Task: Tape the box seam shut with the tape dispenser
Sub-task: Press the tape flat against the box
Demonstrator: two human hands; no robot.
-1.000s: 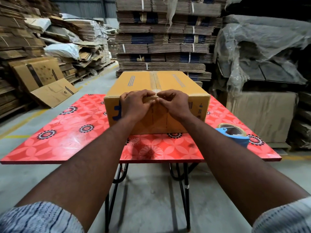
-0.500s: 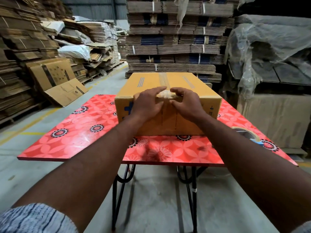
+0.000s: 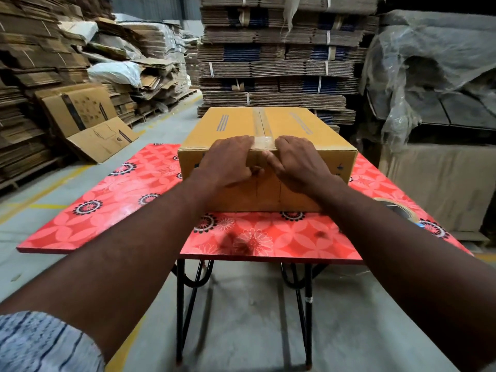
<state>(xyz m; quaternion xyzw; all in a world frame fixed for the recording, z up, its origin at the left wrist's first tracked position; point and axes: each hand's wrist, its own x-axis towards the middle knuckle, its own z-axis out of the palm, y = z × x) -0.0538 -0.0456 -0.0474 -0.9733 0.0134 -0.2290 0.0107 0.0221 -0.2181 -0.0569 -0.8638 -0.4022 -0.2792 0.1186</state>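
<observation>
Behind the box [image 3: 308, 130], strapped stacks of flattened cardboard [image 3: 279, 68] rise like a wall. Plastic-wrapped pallets [image 3: 429, 71] stand to the box's right and loose cardboard sheets [image 3: 88, 122] lean to its left. The box sits on the red floral bench [image 3: 107, 205], closed, with a tape strip [image 3: 261, 122] running down its top seam and folding over the near edge. The tape dispenser [image 3: 400, 210] lies on the bench to the right of the box, near its front corner. The right forearm covers most of it, so only part of the roll shows.

Half a second ago the fingertips reached further onto the box top and nearly met over the tape. Now both hands sit lower and apart, leaving the tape end bare between them. The box has not shifted on the bench.

The left hand [image 3: 228, 159] lies to the left of the tape end, its fingers laid over the box's top front edge and its thumb against the front face. The right hand [image 3: 298, 159] mirrors it on the other side. Each grip is spread and pressing flat on the cardboard, pinching nothing.
</observation>
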